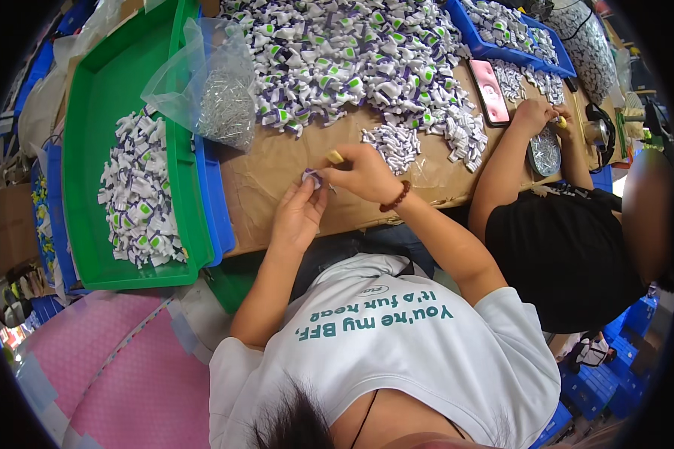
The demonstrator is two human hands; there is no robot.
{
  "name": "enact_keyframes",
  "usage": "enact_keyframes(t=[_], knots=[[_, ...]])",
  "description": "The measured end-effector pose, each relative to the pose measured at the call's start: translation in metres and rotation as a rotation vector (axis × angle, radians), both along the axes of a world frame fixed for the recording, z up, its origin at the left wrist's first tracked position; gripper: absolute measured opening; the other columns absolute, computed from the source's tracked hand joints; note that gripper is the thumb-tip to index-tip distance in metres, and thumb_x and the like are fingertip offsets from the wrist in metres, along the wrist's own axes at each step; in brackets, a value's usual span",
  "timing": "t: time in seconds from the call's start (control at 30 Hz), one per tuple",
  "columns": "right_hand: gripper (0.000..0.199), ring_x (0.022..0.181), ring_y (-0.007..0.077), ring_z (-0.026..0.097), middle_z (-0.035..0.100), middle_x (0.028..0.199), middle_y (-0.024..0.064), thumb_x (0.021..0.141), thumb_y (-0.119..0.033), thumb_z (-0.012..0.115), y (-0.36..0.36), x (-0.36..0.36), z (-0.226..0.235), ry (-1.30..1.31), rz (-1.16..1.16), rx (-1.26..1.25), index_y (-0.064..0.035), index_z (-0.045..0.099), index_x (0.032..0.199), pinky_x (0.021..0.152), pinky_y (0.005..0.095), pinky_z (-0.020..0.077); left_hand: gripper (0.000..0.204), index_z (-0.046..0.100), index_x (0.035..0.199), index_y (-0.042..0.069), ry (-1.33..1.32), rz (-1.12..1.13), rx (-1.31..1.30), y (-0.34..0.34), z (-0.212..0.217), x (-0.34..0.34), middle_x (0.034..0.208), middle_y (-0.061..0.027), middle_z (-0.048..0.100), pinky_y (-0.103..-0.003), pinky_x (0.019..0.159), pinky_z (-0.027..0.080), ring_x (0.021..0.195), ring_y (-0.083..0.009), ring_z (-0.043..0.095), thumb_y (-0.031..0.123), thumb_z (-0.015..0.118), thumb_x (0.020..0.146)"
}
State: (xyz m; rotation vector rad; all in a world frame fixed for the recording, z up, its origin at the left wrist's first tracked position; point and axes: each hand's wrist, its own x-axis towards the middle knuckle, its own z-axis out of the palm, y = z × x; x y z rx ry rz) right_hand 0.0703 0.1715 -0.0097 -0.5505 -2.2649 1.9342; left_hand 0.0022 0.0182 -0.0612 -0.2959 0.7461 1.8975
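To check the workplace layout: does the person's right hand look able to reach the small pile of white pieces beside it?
Probably yes: the right hand is beside the small pile of white pieces, with nothing visible between them, though its yellow item may hinder picking.

from my remote seat i'm watching a brown-covered table (pixel 266 187) holding a phone (pixel 489 92). left of the phone, a broad heap of white-and-purple pieces (pixel 337 60) is spreading; nearer the phone's left, small striped piles (pixel 466 138) are lying. a clear bag of metal pins (pixel 227 108) is resting far left of the phone, a blue tray (pixel 494 52) is sitting behind it.
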Motion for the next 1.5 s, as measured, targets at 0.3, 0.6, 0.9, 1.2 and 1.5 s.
enact_keyframes(t=[0.3, 0.6, 0.9, 1.2, 1.5], knots=[[0.015, 0.063, 0.0163, 0.058, 0.061, 0.074, 0.0069, 0.073, -0.002, 0.063, -0.004, 0.041, 0.006, 0.171, -0.143, 0.401, -0.0029, 0.062, 0.088, 0.058, 0.0256, 0.045, 0.018, 0.054, 0.106, 0.007, 0.351, -0.126, -0.087, 0.013, 0.036, 0.019, 0.102, -0.0028, 0.058, -0.023, 0.079, 0.045, 0.09, -0.0096, 0.055, 0.009, 0.055, 0.088], [0.014, 0.068, 0.0194, 0.056, 0.057, 0.079, 0.0085, 0.074, 0.002, 0.062, -0.007, 0.05, 0.002, 0.182, -0.158, 0.402, -0.0017, 0.059, 0.087, 0.059, 0.0272, 0.044, 0.021, 0.053, 0.11, 0.007, 0.256, -0.067, -0.027, 0.01, 0.038, 0.02, 0.102, -0.003, 0.058, -0.022, 0.074, 0.045, 0.087, -0.0083, 0.054, 0.011, 0.054, 0.089], [0.013, 0.066, 0.0182, 0.058, 0.059, 0.075, 0.0097, 0.073, -0.001, 0.063, -0.016, 0.053, 0.001, 0.173, -0.238, 0.198, -0.0007, 0.059, 0.086, 0.061, 0.0275, 0.0451, 0.022, 0.053, 0.108, 0.003, 0.536, -0.121, -0.118, 0.012, 0.038, 0.026, 0.1, -0.0031, 0.058, -0.02, 0.077, 0.045, 0.087, -0.0078, 0.055, 0.008, 0.058, 0.087], [0.014, 0.072, 0.0121, 0.059, 0.062, 0.079, 0.0064, 0.076, -0.003, 0.064, 0.0, 0.071, -0.017, 0.101, -0.355, -0.003, -0.0019, 0.059, 0.089, 0.064, 0.0254, 0.0466, 0.019, 0.054, 0.106, 0.004, 0.421, -0.164, -0.11, 0.017, 0.028, 0.031, 0.099, -0.0077, 0.06, -0.025, 0.081, 0.048, 0.089, -0.0156, 0.059, 0.004, 0.056, 0.087], [0.012, 0.069, 0.0318, 0.058, 0.057, 0.083, 0.0119, 0.075, -0.012, 0.058, 0.069, 0.102, -0.055, -0.222, -0.229, 1.014, -0.0068, 0.056, 0.085, 0.058, 0.0417, 0.0451, 0.02, 0.053, 0.107, 0.001, 0.413, -0.271, -0.134, 0.02, 0.022, 0.027, 0.098, -0.0095, 0.059, -0.028, 0.083, 0.049, 0.091, -0.0177, 0.06, 0.003, 0.052, 0.088]])
